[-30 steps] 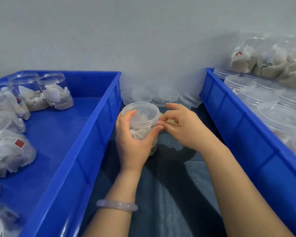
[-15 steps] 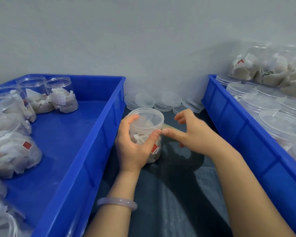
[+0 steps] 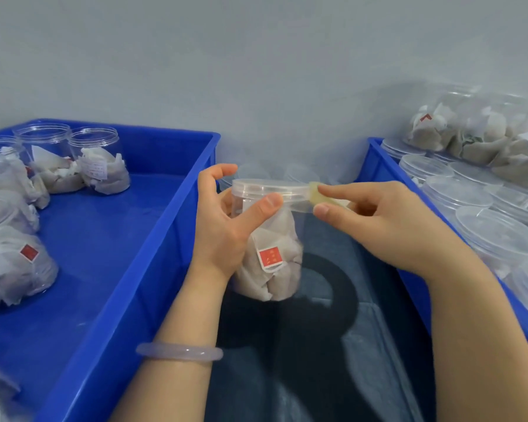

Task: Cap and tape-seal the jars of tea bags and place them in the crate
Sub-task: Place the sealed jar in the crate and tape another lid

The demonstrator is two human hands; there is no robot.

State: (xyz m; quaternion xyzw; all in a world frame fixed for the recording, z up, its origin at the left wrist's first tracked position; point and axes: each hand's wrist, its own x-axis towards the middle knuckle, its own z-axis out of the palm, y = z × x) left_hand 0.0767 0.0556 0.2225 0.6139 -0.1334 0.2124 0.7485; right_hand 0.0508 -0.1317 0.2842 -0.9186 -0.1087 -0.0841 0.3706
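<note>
A clear plastic jar (image 3: 275, 254) holding tea bags with a red tag is held up between the two crates, its clear cap (image 3: 265, 187) on top. My left hand (image 3: 226, 226) grips the jar, thumb pressed against the rim just under the cap. My right hand (image 3: 366, 220) pinches a small yellowish tape roll (image 3: 317, 194) right beside the cap, and a strip of clear tape runs from it to the rim. The blue crate (image 3: 128, 269) on the left holds several jars of tea bags (image 3: 101, 162).
A second blue crate (image 3: 387, 184) on the right is full of capped clear jars (image 3: 457, 193), with bagged tea bags (image 3: 482, 135) stacked behind. Loose clear lids (image 3: 302, 173) lie by the wall behind the held jar. A dark cloth (image 3: 317, 360) covers the surface between the crates.
The jar has been lifted off the cloth and now shows its side. My right hand has drawn the tape roll away to the right of the rim, stretching a strip of tape.
</note>
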